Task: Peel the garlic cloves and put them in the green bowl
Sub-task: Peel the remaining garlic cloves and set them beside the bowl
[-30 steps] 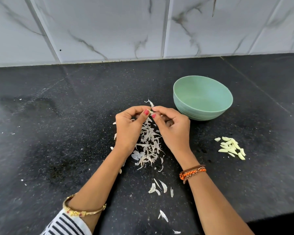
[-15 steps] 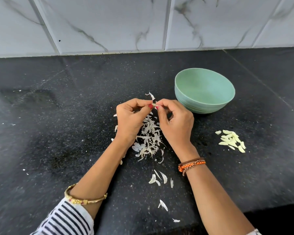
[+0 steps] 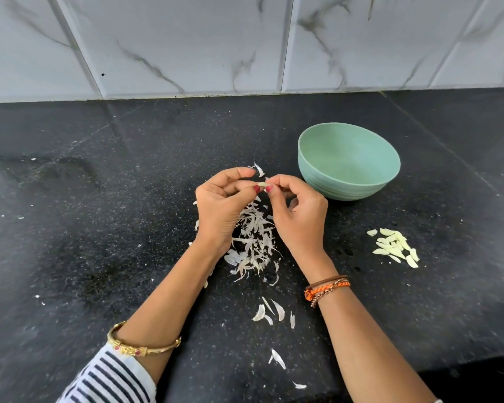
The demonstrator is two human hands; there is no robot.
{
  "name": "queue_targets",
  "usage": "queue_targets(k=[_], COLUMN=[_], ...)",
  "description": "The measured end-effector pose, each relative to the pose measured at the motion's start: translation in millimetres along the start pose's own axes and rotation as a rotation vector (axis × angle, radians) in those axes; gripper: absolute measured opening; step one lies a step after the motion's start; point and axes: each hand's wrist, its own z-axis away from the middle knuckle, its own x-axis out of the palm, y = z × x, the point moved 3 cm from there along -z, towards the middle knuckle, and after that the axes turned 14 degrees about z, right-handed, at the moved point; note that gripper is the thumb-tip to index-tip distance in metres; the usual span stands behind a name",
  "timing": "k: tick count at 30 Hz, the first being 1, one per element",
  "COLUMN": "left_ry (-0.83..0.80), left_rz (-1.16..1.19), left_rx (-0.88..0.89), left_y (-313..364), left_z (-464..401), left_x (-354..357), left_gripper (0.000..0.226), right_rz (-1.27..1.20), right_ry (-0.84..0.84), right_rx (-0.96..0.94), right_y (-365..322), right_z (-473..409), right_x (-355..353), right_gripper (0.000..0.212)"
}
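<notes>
Garlic clove, smooth, pale, pinched by both hands

Both hands are pinching one small pale garlic clove above a heap of papery white skins: left hand, right hand. A round green bowl is sitting at two o'clock, peeled cloves lying at three.

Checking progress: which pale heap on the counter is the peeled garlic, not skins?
The small yellowish heap of peeled garlic cloves right of the right hand; the papery white skins lie between both hands.
</notes>
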Motion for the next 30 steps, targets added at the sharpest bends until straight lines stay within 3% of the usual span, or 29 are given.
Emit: queue_targets(k=[4, 10, 15, 19, 23, 30], left_ry=[-0.012, 0.001, 0.119, -0.012, -0.129, -0.048], left_rz=[0.001, -0.057, -0.179, -0.309, -0.270, -0.471], left_rx=[0.006, 0.030, 0.046, 0.096, 0.140, 0.178], left_y=[0, -1, 0, -2, 1, -3], left_z=[0, 1, -1, 3, 3, -2], left_x=[1, 1, -8, -3, 2, -5], left_gripper=[0.026, 0.025, 0.019, 0.023, 0.008, 0.032], right_rz=[-0.198, -0.428, -0.601, -0.538, -0.433, -0.310], right_ry=[-0.111, -0.230, -0.173, -0.147, -0.166, -0.102], right_rx=[0.175, 0.282, 0.464, 0.479, 0.405, 0.352], right_y=[-1, -8, -5, -3, -3, -4], right_z=[-2, -2, -6, -5, -3, -3], right_x=[0, -2, -4, -4, -4, -5], right_gripper=[0.011, 0.020, 0.017, 0.013, 0.014, 0.021])
